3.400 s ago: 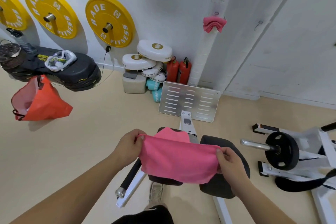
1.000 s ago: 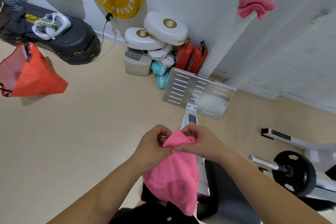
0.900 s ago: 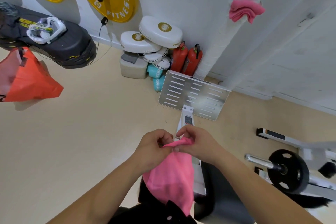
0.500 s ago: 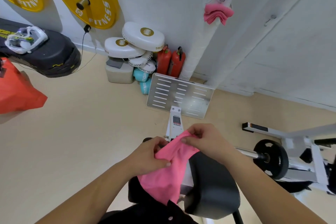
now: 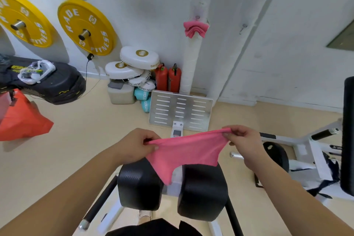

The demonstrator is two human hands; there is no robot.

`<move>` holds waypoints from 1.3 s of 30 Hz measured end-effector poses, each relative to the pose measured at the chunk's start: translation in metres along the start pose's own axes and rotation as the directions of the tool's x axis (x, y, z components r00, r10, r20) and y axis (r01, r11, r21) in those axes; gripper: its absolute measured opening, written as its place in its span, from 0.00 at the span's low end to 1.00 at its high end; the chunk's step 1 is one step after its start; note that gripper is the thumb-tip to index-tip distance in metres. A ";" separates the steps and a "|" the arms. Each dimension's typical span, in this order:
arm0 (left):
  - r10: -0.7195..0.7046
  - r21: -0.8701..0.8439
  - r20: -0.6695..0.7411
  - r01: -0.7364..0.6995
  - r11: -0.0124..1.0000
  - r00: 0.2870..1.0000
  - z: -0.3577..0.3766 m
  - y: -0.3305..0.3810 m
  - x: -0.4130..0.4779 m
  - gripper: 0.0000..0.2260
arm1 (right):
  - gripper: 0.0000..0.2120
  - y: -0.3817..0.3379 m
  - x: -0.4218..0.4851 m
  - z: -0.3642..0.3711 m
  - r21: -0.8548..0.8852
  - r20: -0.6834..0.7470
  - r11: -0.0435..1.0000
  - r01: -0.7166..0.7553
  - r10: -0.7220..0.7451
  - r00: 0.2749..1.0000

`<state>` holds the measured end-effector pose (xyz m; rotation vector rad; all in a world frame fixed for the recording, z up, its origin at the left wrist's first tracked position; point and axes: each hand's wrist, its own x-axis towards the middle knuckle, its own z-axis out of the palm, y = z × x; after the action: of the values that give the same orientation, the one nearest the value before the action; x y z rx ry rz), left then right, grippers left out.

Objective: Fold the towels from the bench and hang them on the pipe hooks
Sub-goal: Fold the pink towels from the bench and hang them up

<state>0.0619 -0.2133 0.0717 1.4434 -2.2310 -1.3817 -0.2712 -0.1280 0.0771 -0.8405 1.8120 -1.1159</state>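
We stretch the pink towel (image 5: 188, 151) above the surface (image 5: 203, 189), left hand (image 5: 137, 144) and right hand (image 5: 244, 141) each pinching a top corner.

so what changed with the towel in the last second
The hands moved apart: the left hand and right hand had pinched the towel bunched together, and now stretch its top edge wide above the bench pads. Both kept their grip. The other towel still hangs on the pipe.
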 end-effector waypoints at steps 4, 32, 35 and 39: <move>0.018 -0.020 -0.153 -0.021 1.000 0.988 0.002 0.037 -0.018 0.05 | 0.16 0.001 -0.016 -0.037 0.045 0.026 0.999 0.018 -0.019 0.999; -0.082 -0.179 -0.308 0.027 0.984 0.948 0.016 0.064 -0.108 0.25 | 0.16 0.004 -0.065 -0.058 0.117 0.208 0.991 0.067 -0.091 0.974; -0.092 -0.165 -0.321 0.040 0.986 0.943 0.005 0.056 -0.111 0.21 | 0.15 -0.004 -0.063 -0.043 0.113 0.188 0.991 0.065 -0.086 0.978; -0.101 -0.119 -0.170 0.081 0.990 0.980 -0.020 0.041 -0.112 0.05 | 0.14 -0.009 -0.055 -0.019 0.074 0.137 0.996 0.045 -0.054 0.989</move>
<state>0.1056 -0.1331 0.1511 1.5798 -1.9716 -1.3247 -0.2636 -0.0774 0.1073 -0.9028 1.6361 -1.1185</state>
